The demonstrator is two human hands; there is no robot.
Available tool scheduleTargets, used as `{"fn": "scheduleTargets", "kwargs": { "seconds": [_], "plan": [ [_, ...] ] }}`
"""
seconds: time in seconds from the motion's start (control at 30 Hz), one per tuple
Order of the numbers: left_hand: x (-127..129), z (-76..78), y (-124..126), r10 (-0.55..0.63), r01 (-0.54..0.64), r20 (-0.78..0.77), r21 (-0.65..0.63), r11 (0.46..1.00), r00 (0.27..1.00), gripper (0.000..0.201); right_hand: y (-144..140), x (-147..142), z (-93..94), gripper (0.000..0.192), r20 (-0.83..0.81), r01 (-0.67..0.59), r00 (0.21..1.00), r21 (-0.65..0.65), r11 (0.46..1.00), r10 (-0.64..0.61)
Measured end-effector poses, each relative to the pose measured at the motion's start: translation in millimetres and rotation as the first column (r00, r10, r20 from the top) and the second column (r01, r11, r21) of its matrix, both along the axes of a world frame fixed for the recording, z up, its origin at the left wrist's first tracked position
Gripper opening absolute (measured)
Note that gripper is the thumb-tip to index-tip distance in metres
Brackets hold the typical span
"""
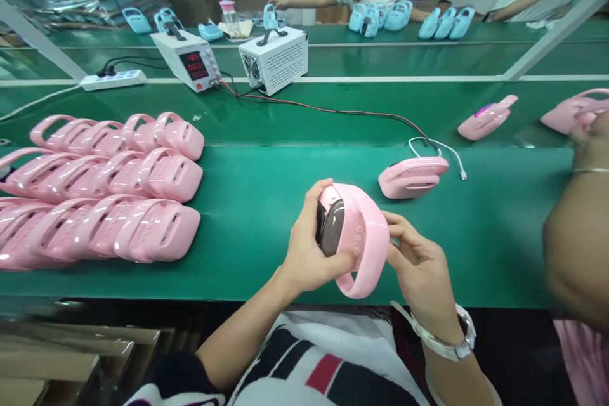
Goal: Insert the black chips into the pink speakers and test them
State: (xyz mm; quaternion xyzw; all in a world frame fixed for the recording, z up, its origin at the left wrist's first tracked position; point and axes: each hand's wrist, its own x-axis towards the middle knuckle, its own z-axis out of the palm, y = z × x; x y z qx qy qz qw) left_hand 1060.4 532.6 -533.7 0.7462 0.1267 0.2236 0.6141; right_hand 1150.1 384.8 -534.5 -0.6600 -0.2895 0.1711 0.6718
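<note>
A pink plastic device with a looped handle (pixel 375 247) is held tilted over the front of the green table. It has a dark oval panel on its left side and small round buttons beside the handle. My left hand (pixel 311 250) is wrapped around its body, thumb on the pink face near the buttons. At the device's right edge, my right hand (pixel 423 273) has curled fingers against the handle side; their tips are partly hidden. Another pink device (pixel 413 177) lies just beyond my right hand, beside a white cable (pixel 457 155).
Rows of similar pink devices (pixel 164 231) fill the table's left side. Behind stand two white power supply boxes (pixel 280 63) and a power strip (pixel 114 80), with a red-black wire running right. A co-worker's arm (pixel 580 235) is close on the right. Blue devices (pixel 380 16) and people are across.
</note>
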Motion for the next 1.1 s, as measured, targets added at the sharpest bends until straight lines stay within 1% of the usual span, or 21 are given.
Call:
{"fn": "scheduleTargets", "kwargs": {
  "seconds": [0.07, 0.13, 0.2, 0.23, 0.27, 0.3, 0.37, 0.43, 0.47, 0.53, 0.6, 0.73, 0.9, 1.0, 1.1],
  "plan": [
    [1, -1.9, 2, 0.003, -0.003, 0.004, 0.014, 1.000, 1.000, 0.085, 3, -3, 3.1, 0.012, 0.021, 0.005, 1.000, -0.044, 0.999, -0.004],
    [2, -4.9, 4, 0.004, -0.004, 0.011, 0.005, 1.000, 1.000, 0.085, 1, -1, 1.9, 0.014, 0.034, 0.041, 0.999, -0.104, 0.994, -0.038],
    [2, -8.3, 8, 0.018, -0.018, -0.004, -0.018, 1.000, 1.000, 0.085, -7, 7, -7.6, 0.016, 0.066, 0.158, 0.987, -0.181, 0.971, -0.149],
    [2, -10.0, 11, 0.031, -0.032, -0.019, -0.025, 0.999, 0.999, 0.086, -14, 14, -15.8, 0.018, 0.105, 0.244, 0.969, -0.228, 0.943, -0.225],
    [2, -11.6, 13, 0.046, -0.047, -0.036, -0.026, 0.999, 0.998, 0.086, -22, 22, -25.9, 0.021, 0.162, 0.334, 0.940, -0.281, 0.900, -0.299],
    [2, -13.1, 16, 0.061, -0.062, -0.052, -0.023, 0.998, 0.997, 0.087, -32, 31, -37.4, 0.024, 0.232, 0.419, 0.905, -0.336, 0.843, -0.357],
    [1, -15.6, 21, 0.078, -0.079, -0.067, -0.014, 0.997, 0.995, 0.087, -53, 48, -61.0, 0.032, 0.384, 0.541, 0.835, -0.442, 0.715, -0.395],
    [2, -17.7, 25, 0.081, -0.082, -0.073, -0.009, 0.997, 0.994, 0.087, -73, 61, -79.8, 0.038, 0.461, 0.594, 0.800, -0.517, 0.616, -0.385],
    [2, -18.6, 26, 0.080, -0.081, -0.074, -0.009, 0.997, 0.994, 0.086, -80, 65, -86.2, 0.039, 0.467, 0.604, 0.795, -0.545, 0.582, -0.388],
    [4, -20.1, 28, 0.078, -0.079, -0.075, -0.016, 0.997, 0.994, 0.087, -90, 67, -92.8, 0.041, 0.450, 0.609, 0.793, -0.587, 0.534, -0.410],
    [5, -21.2, 28, 0.077, -0.079, -0.075, -0.023, 0.997, 0.994, 0.087, -93, 66, -93.6, 0.040, 0.432, 0.611, 0.790, -0.610, 0.505, -0.435],
    [7, -21.9, 30, 0.075, -0.079, -0.083, -0.041, 0.996, 0.994, 0.086, -89, 59, -92.5, 0.040, 0.434, 0.614, 0.787, -0.622, 0.486, -0.439],
    [6, -20.7, 34, 0.077, -0.082, -0.093, -0.054, 0.995, 0.993, 0.086, -86, 56, -96.6, 0.039, 0.450, 0.630, 0.776, -0.592, 0.503, -0.442],
    [5, -20.7, 35, 0.082, -0.088, -0.104, -0.056, 0.995, 0.991, 0.085, -84, 53, -94.2, 0.039, 0.426, 0.643, 0.765, -0.543, 0.540, -0.483],
    [6, -23.2, 36, 0.082, -0.089, -0.103, -0.069, 0.994, 0.991, 0.084, -74, 44, -84.0, 0.036, 0.330, 0.646, 0.762, -0.457, 0.612, -0.558]
  ]
}}
